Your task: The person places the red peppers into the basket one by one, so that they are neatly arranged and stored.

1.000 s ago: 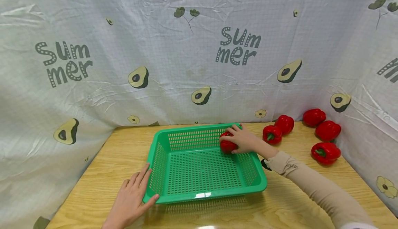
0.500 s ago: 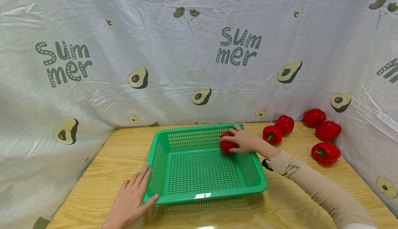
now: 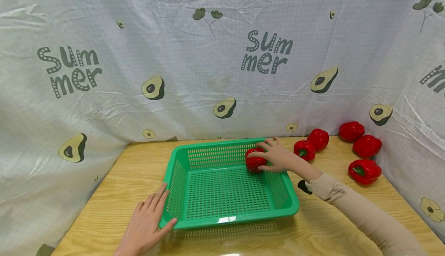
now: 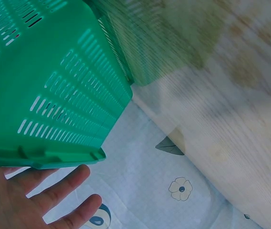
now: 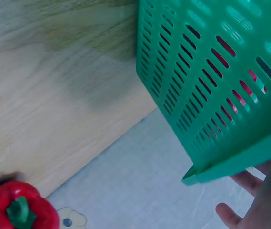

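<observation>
A green plastic basket (image 3: 226,222) with slotted walls stands on the wooden table. Inside its back right corner sits a red bell pepper (image 3: 253,165). My right hand (image 3: 278,157) reaches over the right rim, its fingers loosened and spread at the pepper's top and right side. The right wrist view shows red through the basket's slots, and part of that hand (image 5: 264,200) beyond the rim. My left hand (image 3: 147,217) rests along the basket's left rim with straight fingers, thumb at the front left corner. From the left wrist, its spread fingers (image 4: 61,191) show under the rim.
Two red bell peppers (image 3: 304,151) lie together right of the basket. Three more bell peppers (image 3: 364,171) lie farther right, near the side curtain. A white curtain (image 3: 187,63) printed with avocados hangs behind the table (image 3: 114,194).
My right hand has shifted slightly right and its fingers have loosened, uncovering more of the bell pepper, which stays in the basket corner. My left hand has stayed at the rim.
</observation>
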The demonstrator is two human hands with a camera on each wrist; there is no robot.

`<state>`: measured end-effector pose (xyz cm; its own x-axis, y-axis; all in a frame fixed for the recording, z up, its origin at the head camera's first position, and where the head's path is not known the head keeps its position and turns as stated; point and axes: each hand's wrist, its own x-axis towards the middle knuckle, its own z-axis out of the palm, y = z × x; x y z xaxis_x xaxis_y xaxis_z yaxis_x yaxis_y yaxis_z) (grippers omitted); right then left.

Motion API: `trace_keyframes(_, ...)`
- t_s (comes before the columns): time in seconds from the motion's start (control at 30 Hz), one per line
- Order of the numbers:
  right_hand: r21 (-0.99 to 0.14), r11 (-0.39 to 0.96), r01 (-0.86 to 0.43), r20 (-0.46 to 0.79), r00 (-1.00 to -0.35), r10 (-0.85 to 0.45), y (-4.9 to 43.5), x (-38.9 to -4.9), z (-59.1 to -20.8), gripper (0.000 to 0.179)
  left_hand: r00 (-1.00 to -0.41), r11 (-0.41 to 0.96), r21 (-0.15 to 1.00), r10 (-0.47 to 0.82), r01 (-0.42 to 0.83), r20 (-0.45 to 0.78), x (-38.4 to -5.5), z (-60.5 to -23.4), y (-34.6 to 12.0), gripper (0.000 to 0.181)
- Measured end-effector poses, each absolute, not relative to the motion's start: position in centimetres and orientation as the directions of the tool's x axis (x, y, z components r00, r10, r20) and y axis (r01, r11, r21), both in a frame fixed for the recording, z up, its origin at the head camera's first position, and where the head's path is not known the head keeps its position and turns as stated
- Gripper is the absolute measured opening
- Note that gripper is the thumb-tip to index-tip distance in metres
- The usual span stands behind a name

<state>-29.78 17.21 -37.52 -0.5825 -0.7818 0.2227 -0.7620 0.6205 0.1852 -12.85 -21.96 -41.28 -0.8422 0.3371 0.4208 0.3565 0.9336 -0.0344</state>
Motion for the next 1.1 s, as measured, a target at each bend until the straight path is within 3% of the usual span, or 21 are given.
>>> trace_keyframes(0.57,0.141,0.662,-0.736,0.383,-0.577,-0.722,21.7,-27.5,-38.0,0.042,-0.835,0.931,-0.039,0.344,0.364,0.429,-12.9,-41.3,-22.1,0.075)
trace_keyframes(1.1,0.149,0.707,-0.691,0.537,-0.544,-0.645,27.4,-28.5,-40.5,0.054,-0.838,0.934,-0.044,0.337,0.354,0.428,-12.8,-41.5,-22.0,0.077)
